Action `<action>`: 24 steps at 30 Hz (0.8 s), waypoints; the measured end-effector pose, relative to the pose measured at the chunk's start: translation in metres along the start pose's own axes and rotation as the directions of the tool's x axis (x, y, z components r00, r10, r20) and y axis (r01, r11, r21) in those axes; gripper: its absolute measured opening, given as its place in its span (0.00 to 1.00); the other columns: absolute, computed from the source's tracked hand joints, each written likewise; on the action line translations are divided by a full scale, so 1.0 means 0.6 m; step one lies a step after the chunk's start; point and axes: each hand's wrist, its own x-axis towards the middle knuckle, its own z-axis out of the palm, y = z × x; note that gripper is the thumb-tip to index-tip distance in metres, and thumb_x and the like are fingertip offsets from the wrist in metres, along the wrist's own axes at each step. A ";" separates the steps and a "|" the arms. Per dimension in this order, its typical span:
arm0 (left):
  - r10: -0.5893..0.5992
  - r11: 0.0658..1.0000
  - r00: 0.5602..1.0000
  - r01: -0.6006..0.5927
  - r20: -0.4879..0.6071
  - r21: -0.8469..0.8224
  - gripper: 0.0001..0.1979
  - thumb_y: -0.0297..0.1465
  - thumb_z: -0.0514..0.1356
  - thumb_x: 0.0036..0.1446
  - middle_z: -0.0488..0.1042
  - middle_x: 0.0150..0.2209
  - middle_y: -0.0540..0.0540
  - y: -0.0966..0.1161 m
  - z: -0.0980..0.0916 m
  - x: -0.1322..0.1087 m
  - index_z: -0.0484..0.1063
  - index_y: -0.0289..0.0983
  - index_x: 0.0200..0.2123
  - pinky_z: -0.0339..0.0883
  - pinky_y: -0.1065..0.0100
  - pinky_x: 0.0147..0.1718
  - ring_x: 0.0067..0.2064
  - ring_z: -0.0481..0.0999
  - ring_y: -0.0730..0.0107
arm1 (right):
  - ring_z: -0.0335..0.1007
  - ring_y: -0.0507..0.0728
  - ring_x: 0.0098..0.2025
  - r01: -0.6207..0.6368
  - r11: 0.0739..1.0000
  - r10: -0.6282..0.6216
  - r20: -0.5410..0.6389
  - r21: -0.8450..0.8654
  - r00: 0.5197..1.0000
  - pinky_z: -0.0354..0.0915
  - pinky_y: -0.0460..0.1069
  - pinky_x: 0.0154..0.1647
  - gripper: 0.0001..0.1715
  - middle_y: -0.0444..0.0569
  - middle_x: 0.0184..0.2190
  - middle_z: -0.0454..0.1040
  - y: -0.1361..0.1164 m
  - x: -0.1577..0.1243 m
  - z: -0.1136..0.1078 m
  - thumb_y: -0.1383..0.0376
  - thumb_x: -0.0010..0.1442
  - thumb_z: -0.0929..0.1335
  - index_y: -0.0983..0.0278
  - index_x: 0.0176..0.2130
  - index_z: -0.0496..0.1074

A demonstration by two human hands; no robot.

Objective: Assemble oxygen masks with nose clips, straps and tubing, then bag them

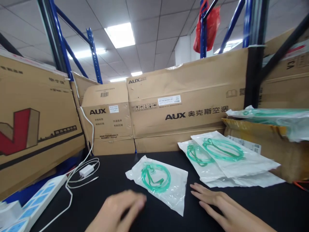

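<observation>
Black tabletop point(154, 219) runs under everything, walled at twelve o'clock by brown cartons point(185, 106) printed AUX, with blue rack posts point(94, 54) and a panelled ceiling above. At nine o'clock lie a white power strip point(36, 201) and a white charger point(86, 170) with its looped cable. At two o'clock a stack of sealed pouches point(231, 161) rests beside an open carton point(277, 145) holding more. Nothing lies between the hands and the nearest pouch point(159, 182), which sits flat at centre, green tubing coiled inside, long axis running ten to four o'clock. Left hand point(118, 209), blurred, rests at its seven o'clock edge, fingers together. Right hand point(224, 209) lies flat at four o'clock, fingers slightly spread, fingertips just beside the pouch corner
</observation>
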 end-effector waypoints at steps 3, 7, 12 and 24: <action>0.069 0.997 0.979 -0.060 -0.191 0.053 0.18 0.39 0.51 0.77 0.77 0.62 0.47 -0.011 -0.038 0.116 0.75 0.47 0.61 0.63 0.57 0.65 0.64 0.74 0.55 | 0.75 0.68 0.63 0.049 0.999 -0.049 -0.042 0.005 0.998 0.72 0.62 0.65 0.25 0.55 0.60 0.80 -0.006 -0.002 0.014 0.54 0.72 0.63 0.60 0.57 0.81; 0.063 0.994 0.984 -0.047 -0.168 0.097 0.15 0.34 0.58 0.74 0.77 0.60 0.39 -0.057 -0.028 0.214 0.74 0.38 0.60 0.65 0.46 0.64 0.62 0.75 0.52 | 0.75 0.66 0.63 0.081 0.997 -0.082 -0.063 -0.013 0.995 0.72 0.59 0.65 0.25 0.55 0.59 0.81 -0.013 0.005 0.023 0.55 0.73 0.63 0.62 0.58 0.80; 0.058 0.991 0.995 -0.048 -0.078 0.125 0.16 0.35 0.64 0.71 0.74 0.61 0.40 -0.105 0.002 0.228 0.74 0.38 0.59 0.70 0.44 0.59 0.60 0.76 0.51 | 0.75 0.66 0.64 0.122 0.992 -0.124 -0.066 -0.043 0.990 0.69 0.59 0.67 0.26 0.56 0.61 0.79 -0.018 0.017 0.033 0.55 0.74 0.62 0.64 0.60 0.78; 0.061 0.975 0.992 -0.082 0.106 0.207 0.20 0.34 0.63 0.71 0.75 0.58 0.40 -0.106 -0.002 0.208 0.70 0.38 0.63 0.76 0.49 0.52 0.53 0.80 0.54 | 0.59 0.61 0.73 0.254 0.967 -0.242 0.265 -0.013 0.933 0.60 0.57 0.73 0.30 0.48 0.76 0.53 -0.087 0.078 0.016 0.58 0.78 0.58 0.54 0.75 0.57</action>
